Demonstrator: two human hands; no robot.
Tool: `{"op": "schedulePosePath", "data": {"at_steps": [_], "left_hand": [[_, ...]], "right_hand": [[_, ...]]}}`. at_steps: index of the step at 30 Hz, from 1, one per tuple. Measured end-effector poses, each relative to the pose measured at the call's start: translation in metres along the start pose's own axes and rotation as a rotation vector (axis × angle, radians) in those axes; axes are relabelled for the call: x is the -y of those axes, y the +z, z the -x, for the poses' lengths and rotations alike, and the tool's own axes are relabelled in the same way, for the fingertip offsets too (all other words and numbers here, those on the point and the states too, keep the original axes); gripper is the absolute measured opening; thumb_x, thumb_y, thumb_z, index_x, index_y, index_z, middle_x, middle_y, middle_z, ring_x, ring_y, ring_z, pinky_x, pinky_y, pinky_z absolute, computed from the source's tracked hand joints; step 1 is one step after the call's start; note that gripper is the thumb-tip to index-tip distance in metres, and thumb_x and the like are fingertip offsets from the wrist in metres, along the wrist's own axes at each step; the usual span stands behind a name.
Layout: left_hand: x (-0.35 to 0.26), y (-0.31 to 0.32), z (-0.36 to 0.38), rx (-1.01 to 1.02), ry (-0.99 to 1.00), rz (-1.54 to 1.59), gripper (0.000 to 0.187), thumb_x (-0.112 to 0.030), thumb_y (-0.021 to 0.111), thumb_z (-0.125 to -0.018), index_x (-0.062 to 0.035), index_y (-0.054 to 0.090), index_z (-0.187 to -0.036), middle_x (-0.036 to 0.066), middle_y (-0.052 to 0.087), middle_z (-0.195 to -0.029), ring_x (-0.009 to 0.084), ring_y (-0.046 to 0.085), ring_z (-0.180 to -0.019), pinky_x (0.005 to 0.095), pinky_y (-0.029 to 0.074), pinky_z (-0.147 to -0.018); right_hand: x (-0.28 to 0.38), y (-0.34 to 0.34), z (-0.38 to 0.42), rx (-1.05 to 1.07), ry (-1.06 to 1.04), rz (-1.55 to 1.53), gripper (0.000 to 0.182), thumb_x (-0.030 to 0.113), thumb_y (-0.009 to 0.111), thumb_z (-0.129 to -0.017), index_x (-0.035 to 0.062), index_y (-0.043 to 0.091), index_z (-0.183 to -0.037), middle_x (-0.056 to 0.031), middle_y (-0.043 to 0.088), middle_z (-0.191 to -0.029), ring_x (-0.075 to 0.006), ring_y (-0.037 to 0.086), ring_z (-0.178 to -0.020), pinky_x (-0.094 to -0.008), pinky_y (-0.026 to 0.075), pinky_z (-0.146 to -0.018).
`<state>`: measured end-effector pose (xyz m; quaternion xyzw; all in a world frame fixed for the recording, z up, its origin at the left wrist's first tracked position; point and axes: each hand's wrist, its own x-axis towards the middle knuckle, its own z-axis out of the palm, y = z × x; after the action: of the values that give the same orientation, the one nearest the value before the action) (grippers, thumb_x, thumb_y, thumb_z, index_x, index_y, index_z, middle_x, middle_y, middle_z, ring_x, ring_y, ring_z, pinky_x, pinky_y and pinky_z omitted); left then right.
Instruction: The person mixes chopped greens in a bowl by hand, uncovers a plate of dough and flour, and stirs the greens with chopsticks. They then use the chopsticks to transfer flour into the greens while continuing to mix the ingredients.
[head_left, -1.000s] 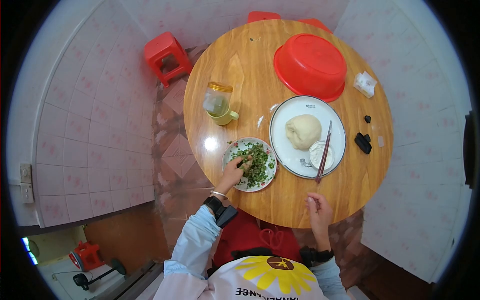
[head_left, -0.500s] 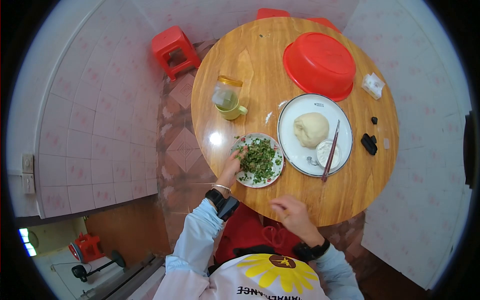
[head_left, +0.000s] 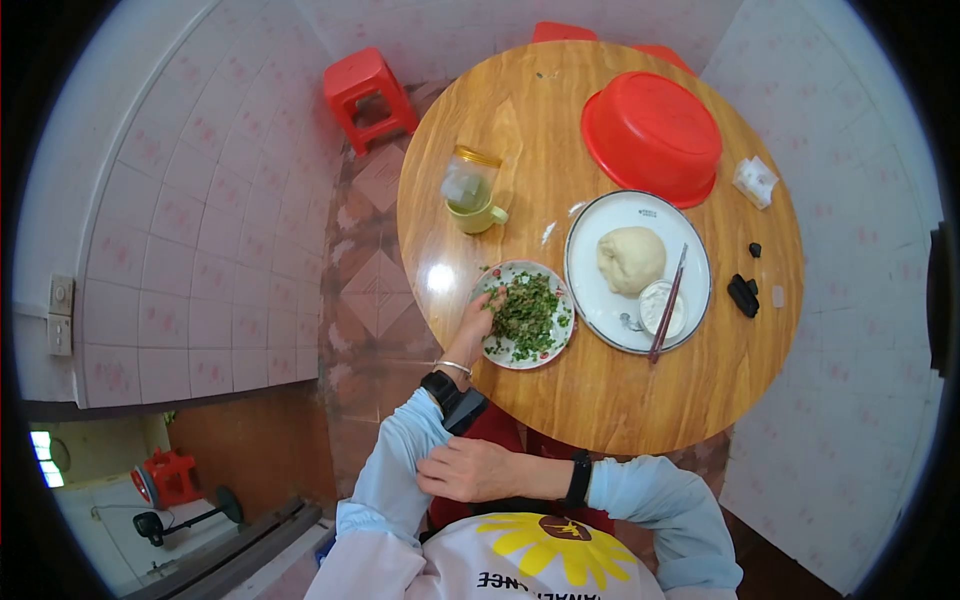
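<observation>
Head camera looks down at us, sitting at a round wooden table [head_left: 600, 400]. Closest to us is our right hand [head_left: 468, 470]. It lies across our body and pinches the light blue left sleeve [head_left: 395, 470] with bent fingers. It is off the table and well apart from the food.

A little farther out, our left hand [head_left: 478, 318] reaches onto the table. Its fingers curl over the near left rim of the small plate of chopped greens [head_left: 525, 315] and touch it. We cannot tell if they grip any greens. We wear a thin bracelet and a black watch on that wrist.

Just beside the greens, on the right, is the big white plate [head_left: 600, 300]. On it sit a ball of dough [head_left: 630, 259] and a small white bowl [head_left: 662, 309]. A pair of chopsticks [head_left: 668, 303] lies across that bowl.

Past the greens stands a yellow cup [head_left: 477, 216] with a glass jar [head_left: 466, 181] resting in it. Farther back, a red basin [head_left: 652, 135] lies upside down. At the far right edge we see small black things [head_left: 743, 295] and a white packet [head_left: 755, 181]. A red stool [head_left: 365, 85] stands on the floor beyond the table.
</observation>
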<state>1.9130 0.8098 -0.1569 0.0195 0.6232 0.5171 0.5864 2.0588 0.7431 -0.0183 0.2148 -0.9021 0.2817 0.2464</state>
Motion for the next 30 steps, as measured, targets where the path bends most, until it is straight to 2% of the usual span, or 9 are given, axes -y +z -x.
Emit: {"op": "schedulePosePath", "data": {"at_steps": [4, 7, 9, 19, 24, 28, 30], "left_hand": [[-0.001, 0.002, 0.007, -0.013, 0.029, -0.014, 0.033, -0.027, 0.049, -0.096, -0.0163, 0.051, -0.127, -0.003, 0.056, -0.122, 0.0127, 0.048, -0.112, 0.037, 0.036, -0.094], [0.006, -0.011, -0.003, 0.034, 0.017, 0.053, 0.033, -0.025, 0.051, -0.095, -0.0158, 0.052, -0.127, -0.003, 0.056, -0.121, 0.0127, 0.049, -0.11, 0.0349, 0.039, -0.091], [0.014, -0.013, -0.013, 0.017, 0.051, 0.049, 0.031, -0.025, 0.053, -0.094, -0.0169, 0.056, -0.123, -0.003, 0.06, -0.11, 0.01, 0.054, -0.096, 0.0258, 0.044, -0.076], [0.017, -0.019, -0.019, 0.091, 0.066, 0.028, 0.032, -0.026, 0.057, -0.092, -0.018, 0.056, -0.123, -0.004, 0.06, -0.108, 0.0097, 0.055, -0.095, 0.0271, 0.045, -0.076], [0.015, -0.018, -0.02, 0.109, 0.051, -0.026, 0.032, -0.023, 0.058, -0.091, -0.0176, 0.056, -0.123, -0.003, 0.06, -0.106, 0.0089, 0.055, -0.091, 0.024, 0.046, -0.073], [0.017, -0.018, -0.02, 0.079, 0.052, -0.064, 0.033, -0.021, 0.059, -0.091, -0.015, 0.056, -0.124, -0.002, 0.061, -0.103, 0.0099, 0.057, -0.087, 0.0264, 0.047, -0.073], [0.017, -0.016, -0.021, 0.16, 0.148, -0.144, 0.037, -0.019, 0.058, -0.091, -0.0096, 0.052, -0.126, 0.004, 0.058, -0.115, 0.0168, 0.056, -0.098, 0.0333, 0.045, -0.085]], "right_hand": [[-0.005, 0.012, 0.003, -0.053, -0.01, -0.006, 0.013, 0.014, 0.054, -0.075, 0.0059, 0.053, -0.085, -0.0018, 0.049, -0.078, -0.013, 0.052, -0.07, -0.0248, 0.041, -0.057], [-0.005, 0.017, 0.004, -0.115, 0.013, 0.022, 0.014, 0.014, 0.055, -0.074, 0.0059, 0.053, -0.085, -0.0018, 0.049, -0.078, -0.0126, 0.052, -0.068, -0.0241, 0.041, -0.056], [-0.006, 0.018, 0.006, -0.122, 0.027, 0.051, 0.014, 0.013, 0.055, -0.074, 0.0062, 0.053, -0.085, -0.0017, 0.049, -0.079, -0.0122, 0.052, -0.067, -0.0235, 0.041, -0.056], [-0.02, 0.029, 0.007, -0.174, 0.012, 0.048, 0.014, 0.013, 0.055, -0.073, 0.0072, 0.053, -0.086, -0.0009, 0.049, -0.08, -0.0113, 0.052, -0.065, -0.0239, 0.041, -0.054], [-0.031, 0.03, 0.007, -0.162, -0.055, 0.017, 0.017, 0.014, 0.055, -0.071, 0.0081, 0.053, -0.086, 0.0001, 0.049, -0.081, -0.0108, 0.052, -0.066, -0.0236, 0.041, -0.054], [-0.036, 0.029, 0.007, -0.165, -0.082, -0.007, 0.017, 0.015, 0.055, -0.071, 0.0085, 0.052, -0.086, 0.0003, 0.048, -0.081, -0.0107, 0.051, -0.065, -0.0228, 0.04, -0.054], [-0.037, 0.019, 0.008, -0.141, -0.055, -0.041, 0.017, 0.015, 0.055, -0.072, 0.0079, 0.053, -0.087, -0.0005, 0.048, -0.08, -0.0121, 0.053, -0.066, -0.0251, 0.043, -0.054]]}}
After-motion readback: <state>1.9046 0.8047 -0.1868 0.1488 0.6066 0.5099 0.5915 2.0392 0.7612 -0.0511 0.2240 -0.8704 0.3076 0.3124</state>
